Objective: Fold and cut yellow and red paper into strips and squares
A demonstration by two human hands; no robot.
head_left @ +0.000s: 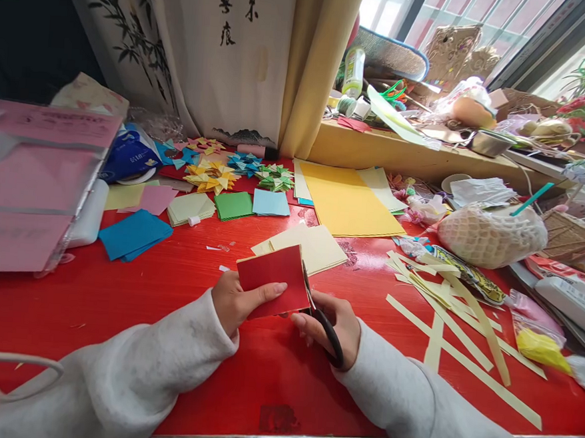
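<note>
My left hand [236, 303] grips a piece of red paper [274, 278], thumb on top and fingers underneath. A pale edge shows along the top of the red paper, so more paper may lie beneath it. My right hand [332, 325] is closed round the black handles of a pair of scissors [333, 340]. The scissor blades stand along the right edge of the red paper, pointing away from me. Just beyond it lie cream paper squares [315, 244] on the red table [175, 317].
Behind are blue sheets [135, 235], green squares [234, 206], folded paper stars [210, 175] and a large yellow sheet [351, 200]. Pale paper strips [463, 351] are scattered at right, near a netted round object [494, 234]. A pink paper pack [29, 187] stands at left.
</note>
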